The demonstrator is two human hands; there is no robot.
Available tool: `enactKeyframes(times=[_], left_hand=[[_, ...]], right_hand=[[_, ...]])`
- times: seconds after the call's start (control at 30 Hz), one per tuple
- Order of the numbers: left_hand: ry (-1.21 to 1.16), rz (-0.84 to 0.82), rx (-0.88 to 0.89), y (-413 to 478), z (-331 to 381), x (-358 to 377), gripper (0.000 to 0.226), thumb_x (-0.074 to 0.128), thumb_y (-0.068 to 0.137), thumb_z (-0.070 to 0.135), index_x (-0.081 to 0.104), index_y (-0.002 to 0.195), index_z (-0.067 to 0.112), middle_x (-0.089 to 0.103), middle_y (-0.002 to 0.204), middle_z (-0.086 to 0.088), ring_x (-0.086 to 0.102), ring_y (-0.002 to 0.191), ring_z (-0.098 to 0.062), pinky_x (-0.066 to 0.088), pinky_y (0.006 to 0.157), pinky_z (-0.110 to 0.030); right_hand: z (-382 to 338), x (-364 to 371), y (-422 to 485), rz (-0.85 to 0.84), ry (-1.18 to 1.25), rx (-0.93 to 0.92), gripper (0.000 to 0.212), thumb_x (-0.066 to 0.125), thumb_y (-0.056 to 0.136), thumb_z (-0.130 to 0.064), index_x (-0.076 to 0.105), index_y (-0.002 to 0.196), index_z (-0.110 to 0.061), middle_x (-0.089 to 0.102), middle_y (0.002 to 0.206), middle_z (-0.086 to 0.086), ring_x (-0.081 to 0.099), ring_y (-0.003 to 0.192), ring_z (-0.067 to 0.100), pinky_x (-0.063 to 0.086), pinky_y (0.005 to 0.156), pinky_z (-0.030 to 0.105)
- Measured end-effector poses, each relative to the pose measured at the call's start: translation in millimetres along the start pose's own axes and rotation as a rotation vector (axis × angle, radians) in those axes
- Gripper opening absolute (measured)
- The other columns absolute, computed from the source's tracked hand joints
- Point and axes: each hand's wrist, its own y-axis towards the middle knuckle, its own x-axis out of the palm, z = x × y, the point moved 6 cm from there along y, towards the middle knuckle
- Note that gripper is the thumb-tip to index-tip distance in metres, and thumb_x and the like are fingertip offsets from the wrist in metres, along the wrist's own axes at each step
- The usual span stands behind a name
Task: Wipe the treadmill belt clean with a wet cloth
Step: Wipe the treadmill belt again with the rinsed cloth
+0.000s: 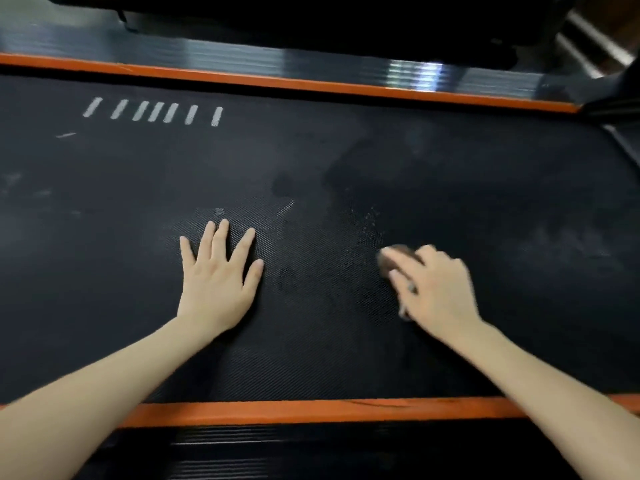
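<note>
The black textured treadmill belt fills the view, with darker wet patches at its middle and right. My left hand lies flat on the belt, palm down, fingers spread, holding nothing. My right hand is blurred and pressed on the belt, closed over a small brownish cloth that pokes out past the fingers; most of the cloth is hidden under the hand.
Orange trim strips run along the belt's far edge and near edge, with black ribbed side rails beyond them. White dash markings are printed on the belt at the upper left. Dusty smudges sit at the left.
</note>
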Motion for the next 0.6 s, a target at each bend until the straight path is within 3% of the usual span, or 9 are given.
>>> enactKeyframes(times=[0.1,0.17,0.23,0.33,0.43,0.5,0.6], left_hand=[[-0.029,-0.003,-0.009,2,-1,-5,0.066,0.015,0.092,0.054,0.036,0.145,0.02,0.03,0.149,-0.024,0.019,0.141,-0.038,0.005,0.112,-0.06],[-0.085,0.005,-0.002,6,-3,-14,0.065,0.019,0.092,0.053,0.039,0.143,0.017,0.034,0.146,-0.025,0.024,0.139,-0.041,0.008,0.111,-0.062],[-0.102,0.017,0.042,18,-10,-23,0.064,0.02,0.093,0.051,0.04,0.142,0.017,0.036,0.145,-0.025,0.025,0.138,-0.042,0.009,0.11,-0.061],[-0.036,0.012,0.183,47,-32,-27,0.062,0.018,0.094,0.05,0.042,0.141,0.017,0.037,0.146,-0.022,0.024,0.139,-0.041,0.008,0.112,-0.061],[0.019,-0.007,0.254,82,-56,-19,0.066,0.012,0.093,0.054,0.039,0.144,0.02,0.032,0.15,-0.017,0.019,0.141,-0.038,0.006,0.113,-0.059],[0.003,-0.049,0.223,94,-62,-10,0.063,0.015,0.095,0.054,0.031,0.147,0.022,0.025,0.154,-0.013,0.012,0.143,-0.035,0.004,0.114,-0.055],[-0.031,-0.016,0.232,95,-60,-3,0.057,0.02,0.098,0.052,0.032,0.147,0.025,0.023,0.154,-0.015,0.009,0.143,-0.037,0.002,0.115,-0.053]], right_hand=[[33,-7,-11,-0.05,-0.154,0.54,0.04,0.038,0.097,-0.034,0.053,0.133,-0.028,0.053,0.102,0.016,0.054,0.088,0.036,0.042,0.076,0.043],[9,-6,-21,-0.096,-0.126,0.825,0.041,0.036,0.098,-0.035,0.045,0.137,-0.03,0.049,0.114,0.016,0.05,0.101,0.037,0.037,0.086,0.045],[-49,1,-21,-0.128,-0.129,0.767,0.04,0.037,0.095,-0.037,0.046,0.134,-0.032,0.049,0.11,0.015,0.051,0.096,0.036,0.039,0.08,0.045],[-138,13,-22,-0.072,-0.097,0.346,0.044,0.037,0.085,-0.038,0.063,0.12,-0.028,0.052,0.083,0.01,0.052,0.066,0.029,0.038,0.055,0.036],[-137,12,-16,-0.075,-0.149,0.071,0.044,0.038,0.085,-0.038,0.065,0.118,-0.028,0.05,0.076,0.006,0.048,0.059,0.024,0.033,0.052,0.031],[-100,6,-13,-0.066,-0.206,0.179,0.042,0.04,0.088,-0.038,0.061,0.122,-0.028,0.052,0.08,0.009,0.053,0.064,0.03,0.041,0.055,0.035],[-50,7,-7,-0.101,-0.207,0.686,0.041,0.035,0.099,-0.034,0.046,0.138,-0.031,0.051,0.105,0.014,0.054,0.092,0.034,0.043,0.078,0.042]])
